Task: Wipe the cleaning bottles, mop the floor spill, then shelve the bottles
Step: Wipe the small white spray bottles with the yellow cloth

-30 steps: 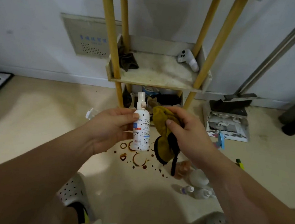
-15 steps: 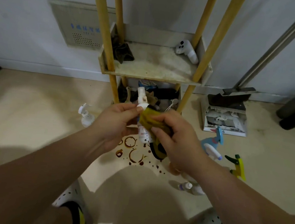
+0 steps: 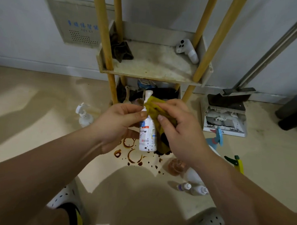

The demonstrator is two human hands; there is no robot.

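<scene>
We hold the bottle [image 3: 147, 135] upright above the spill [image 3: 133, 154], left hand [image 3: 118, 122] gripping its shoulder, right hand [image 3: 180, 133] pinching the cloth [image 3: 155, 107] against its neck; it seems light, stiff, perhaps slick, best gripped mid-body.
</scene>
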